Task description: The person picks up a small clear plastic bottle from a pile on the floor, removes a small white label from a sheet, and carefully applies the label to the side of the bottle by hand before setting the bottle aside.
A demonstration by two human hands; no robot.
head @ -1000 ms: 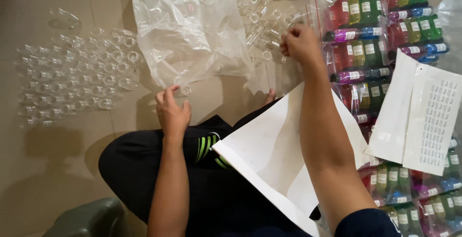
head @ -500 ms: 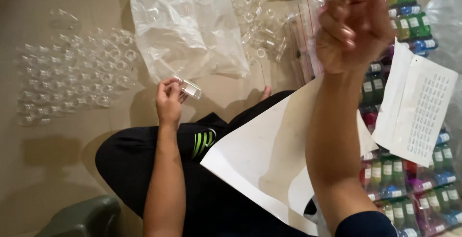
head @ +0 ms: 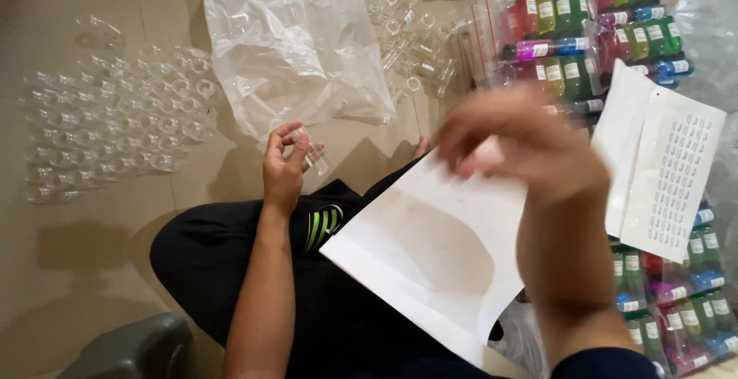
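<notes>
Now left hand (head: 283,170) fingers grip small clear vial (head: 314,157); right hand (head: 523,144) blurred over white sheet (head: 430,248), grip can't tell.

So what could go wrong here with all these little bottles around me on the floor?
The left hand pinches a small clear vial only at the fingertips, so it might slip and hit the tile floor. The right hand is blurred in motion above the white sheet on the lap and could knock it off. The rows of empty vials lie loose and could roll if bumped.
</notes>
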